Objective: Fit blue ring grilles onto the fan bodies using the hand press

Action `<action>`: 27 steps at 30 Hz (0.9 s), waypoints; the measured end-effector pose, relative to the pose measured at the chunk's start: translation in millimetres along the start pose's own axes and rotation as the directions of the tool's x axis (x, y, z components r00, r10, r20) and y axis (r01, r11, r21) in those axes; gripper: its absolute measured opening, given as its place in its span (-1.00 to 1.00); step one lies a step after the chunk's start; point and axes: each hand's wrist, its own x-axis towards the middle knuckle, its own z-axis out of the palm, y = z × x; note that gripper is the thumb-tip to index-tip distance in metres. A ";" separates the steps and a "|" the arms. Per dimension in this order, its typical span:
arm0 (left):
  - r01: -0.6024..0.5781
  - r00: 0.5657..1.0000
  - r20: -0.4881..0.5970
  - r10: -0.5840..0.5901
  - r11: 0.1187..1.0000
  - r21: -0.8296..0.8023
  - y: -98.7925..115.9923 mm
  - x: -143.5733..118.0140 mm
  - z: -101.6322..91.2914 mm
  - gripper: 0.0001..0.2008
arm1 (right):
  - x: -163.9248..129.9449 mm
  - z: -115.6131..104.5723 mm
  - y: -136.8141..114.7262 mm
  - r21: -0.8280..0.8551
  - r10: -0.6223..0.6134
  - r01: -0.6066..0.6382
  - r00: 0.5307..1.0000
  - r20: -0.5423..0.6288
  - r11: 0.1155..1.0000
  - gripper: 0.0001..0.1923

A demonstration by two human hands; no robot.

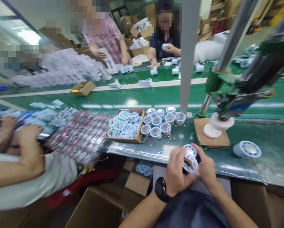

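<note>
Nine round fan housings [162,122] in a cluster, one ring box [125,124], one lone housing [247,149].

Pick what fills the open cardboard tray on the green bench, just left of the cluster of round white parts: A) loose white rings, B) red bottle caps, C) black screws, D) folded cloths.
A: the cardboard tray is heaped with thin white rings, and the round white parts stand on the bench right beside it.

A round white part [190,158] with a ringed, pale blue face and dark middle sits tilted between both hands, just off the green bench's near edge.
</note>
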 end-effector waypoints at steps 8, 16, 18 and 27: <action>0.577 0.817 -0.050 -0.575 0.809 0.114 -92.0 -110.7 -40.7 -0.53 | 2.5 0.8 8.6 -0.168 -0.089 0.088 0.996 0.001 0.982 -0.50; 0.693 0.682 -0.480 -0.552 0.697 0.182 -126.2 -110.0 -90.1 -0.57 | 9.9 -14.3 29.9 -0.190 -0.180 0.197 0.978 0.102 0.962 -0.48; 0.656 0.709 -0.509 -0.488 0.722 0.221 -111.0 -96.9 -110.6 -0.51 | 10.8 -14.1 35.2 -0.183 -0.226 0.241 0.969 0.098 0.953 -0.48; 0.579 0.816 -0.295 -0.498 0.692 0.431 -117.3 72.6 -205.1 -0.68 | 10.1 -6.4 24.5 -0.231 -0.228 0.229 0.973 0.032 0.946 -0.49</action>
